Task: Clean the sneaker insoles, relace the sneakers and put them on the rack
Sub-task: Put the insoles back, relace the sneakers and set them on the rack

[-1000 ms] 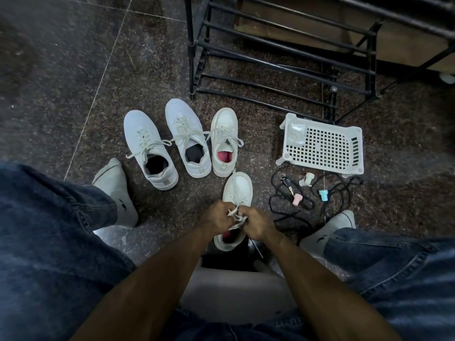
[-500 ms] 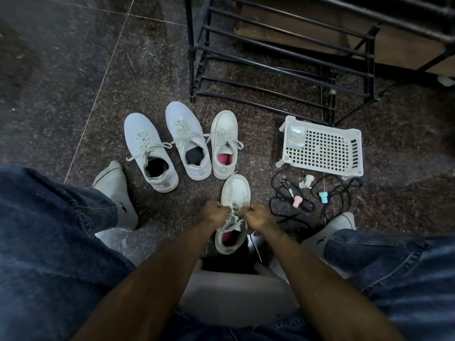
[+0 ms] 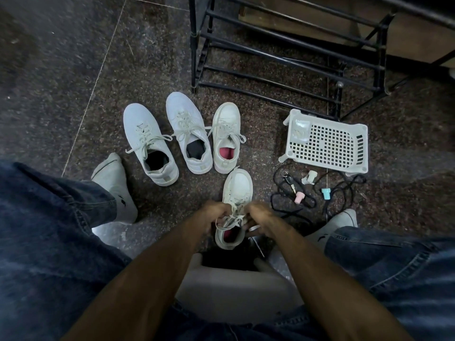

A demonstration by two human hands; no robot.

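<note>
Both hands on the laces of the near white sneaker (image 3: 236, 193), on the floor between the feet.
Left hand (image 3: 213, 213) and right hand (image 3: 260, 216) each pinch lace (image 3: 230, 220). Three laced sneakers (image 3: 187, 134) far-left, black metal rack (image 3: 283, 45) beyond. Perforated white plastic basket (image 3: 327, 143) right, black cord (image 3: 305, 200) tangled with keys (image 3: 291, 183) near it.

The scene is dim. Wide-angle distortion bends the rack (image 3: 283, 45) bars along the top edge, the floor (image 3: 49, 57) at upper left smears softly, and corners darken.
</note>
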